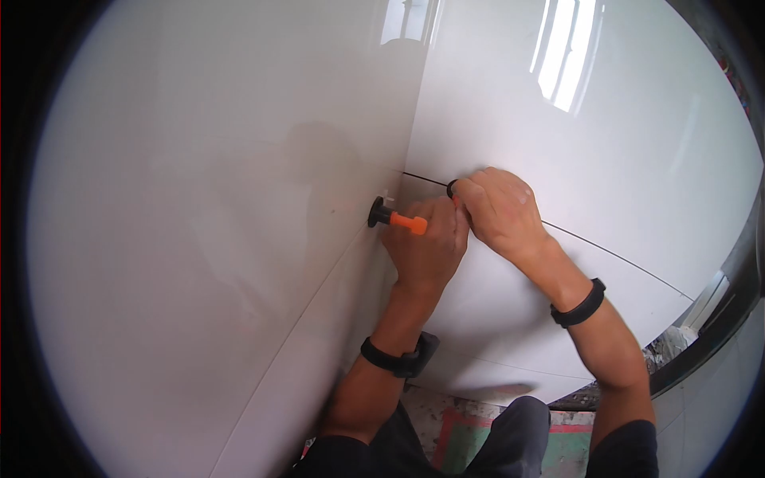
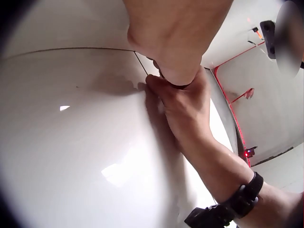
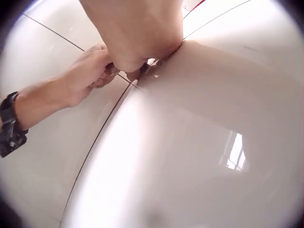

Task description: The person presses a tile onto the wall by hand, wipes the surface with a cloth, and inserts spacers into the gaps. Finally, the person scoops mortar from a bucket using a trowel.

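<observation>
Where a tile joint meets the wall corner, both hands come together over a tile leveler with a black disc (image 1: 452, 189) and a bit of orange. My right hand (image 1: 502, 209) pinches it from above, its fingers curled and hiding most of it. From below, my left hand (image 1: 426, 248) has curled fingers that meet at the orange part. A second tile leveler (image 1: 408, 222), with a black base and orange handle, sticks out of the left wall's joint, just beside the left hand. In the left wrist view the right hand (image 2: 187, 104) sits close against the left.
Large glossy white tiles cover the left wall (image 1: 199, 199) and the right wall (image 1: 637, 159), with thin dark joints between them. Below are my knees (image 1: 514, 434) and a floor marked with green and red (image 1: 466, 450). A dark curved edge (image 1: 701, 358) runs at the right.
</observation>
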Tool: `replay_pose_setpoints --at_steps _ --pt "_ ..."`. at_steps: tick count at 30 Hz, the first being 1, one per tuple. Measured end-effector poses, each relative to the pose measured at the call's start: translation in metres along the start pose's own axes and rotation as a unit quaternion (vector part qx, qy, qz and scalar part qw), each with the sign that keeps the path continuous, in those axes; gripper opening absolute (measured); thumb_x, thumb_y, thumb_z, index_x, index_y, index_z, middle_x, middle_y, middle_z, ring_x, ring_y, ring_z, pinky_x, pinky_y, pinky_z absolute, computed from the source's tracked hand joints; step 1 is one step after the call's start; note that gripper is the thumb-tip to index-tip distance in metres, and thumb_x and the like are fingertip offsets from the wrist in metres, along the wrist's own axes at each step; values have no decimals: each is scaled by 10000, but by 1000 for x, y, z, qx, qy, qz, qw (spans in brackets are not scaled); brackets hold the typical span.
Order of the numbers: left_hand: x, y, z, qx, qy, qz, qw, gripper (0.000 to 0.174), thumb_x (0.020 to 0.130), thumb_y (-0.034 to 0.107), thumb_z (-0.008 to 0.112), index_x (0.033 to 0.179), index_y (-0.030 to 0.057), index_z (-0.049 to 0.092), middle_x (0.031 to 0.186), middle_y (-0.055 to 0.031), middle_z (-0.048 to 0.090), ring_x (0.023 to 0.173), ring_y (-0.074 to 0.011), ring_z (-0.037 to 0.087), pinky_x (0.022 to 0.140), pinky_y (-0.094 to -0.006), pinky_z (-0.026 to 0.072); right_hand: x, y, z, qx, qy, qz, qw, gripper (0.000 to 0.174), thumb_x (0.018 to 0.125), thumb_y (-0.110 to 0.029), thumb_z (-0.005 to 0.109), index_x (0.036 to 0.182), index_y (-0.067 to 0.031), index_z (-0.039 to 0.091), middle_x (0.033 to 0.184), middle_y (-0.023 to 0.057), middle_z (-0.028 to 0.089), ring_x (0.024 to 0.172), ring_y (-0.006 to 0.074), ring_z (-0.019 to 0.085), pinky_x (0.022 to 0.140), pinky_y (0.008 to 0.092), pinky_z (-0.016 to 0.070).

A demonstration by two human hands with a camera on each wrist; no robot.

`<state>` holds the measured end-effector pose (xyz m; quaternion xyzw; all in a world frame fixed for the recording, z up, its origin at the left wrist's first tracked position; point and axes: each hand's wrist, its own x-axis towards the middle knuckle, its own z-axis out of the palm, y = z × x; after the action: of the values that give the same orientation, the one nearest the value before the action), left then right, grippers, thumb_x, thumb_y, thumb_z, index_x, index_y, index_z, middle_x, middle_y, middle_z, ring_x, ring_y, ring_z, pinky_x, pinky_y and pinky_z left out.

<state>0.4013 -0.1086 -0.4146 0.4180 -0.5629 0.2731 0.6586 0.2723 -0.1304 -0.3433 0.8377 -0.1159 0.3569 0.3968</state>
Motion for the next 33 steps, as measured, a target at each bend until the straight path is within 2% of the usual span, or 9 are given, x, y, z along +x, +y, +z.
replay_pose_setpoints --at_steps 5,7,10,20,26,29,31,32,33 --pt "-2 -2 3 11 -15 -23 1000 336 819 161 743 623 105 477 545 -39 491 462 -227 481 400 -367 335 -5 -11 13 -40 68 38 996 339 693 7 744 963 -78 557 723 41 533 620 227 532 548 355 429" --pt "-4 -1 5 -10 -7 -35 999 353 848 177 725 613 104 472 544 -45 487 456 -231 473 402 -373 331 -7 -12 21 -58 125 53 989 281 711 -35 721 942 -99 577 717 7 508 627 178 528 515 313 391" --pt "-4 0 4 7 -12 -44 999 359 868 184 708 609 104 473 538 -47 482 452 -234 468 402 -376 326 -9 -19 29 -82 149 85 982 256 733 -34 719 940 -93 580 720 8 524 622 181 532 522 310 401" --pt "-7 -4 9 24 4 -78 997 368 902 226 675 604 101 500 532 -68 518 448 -256 503 423 -381 367 -12 -38 52 -122 182 185 958 233 761 -99 744 943 -110 599 751 14 575 641 185 566 552 321 433" --pt "-8 7 19 -61 17 -81 995 329 929 226 648 654 74 552 584 -83 555 517 -276 552 478 -399 412 -20 -34 39 -140 206 199 948 243 766 -113 739 958 -113 590 761 8 586 658 185 569 570 328 438" --pt "-19 -1 8 -33 -50 -147 987 252 944 234 628 794 33 645 673 -107 617 584 -277 582 545 -391 431 -25 -40 27 -84 145 196 966 335 747 -138 765 1035 -105 596 907 22 631 757 187 607 617 336 468" --pt "-28 -10 1 -128 -78 -161 976 275 953 247 604 1044 -8 657 942 -186 676 838 -322 646 731 -414 500 -45 -47 -5 -86 130 156 976 450 746 -169 788 1147 -101 596 1171 59 628 982 226 629 781 382 497" --pt "-34 -14 2 -127 -77 -166 975 275 953 247 604 1044 -8 657 942 -186 676 838 -322 646 731 -414 500 -67 -48 -19 -95 103 161 977 499 753 -180 794 1202 -104 590 1277 79 584 1102 261 590 884 428 467" --pt "-38 -19 2 -103 -47 -95 989 375 950 247 597 1189 -42 581 1138 -242 605 1030 -384 583 875 -453 461 -90 -46 -32 -105 79 169 977 547 761 -190 799 1257 -108 584 1384 99 540 1222 297 552 986 475 437"
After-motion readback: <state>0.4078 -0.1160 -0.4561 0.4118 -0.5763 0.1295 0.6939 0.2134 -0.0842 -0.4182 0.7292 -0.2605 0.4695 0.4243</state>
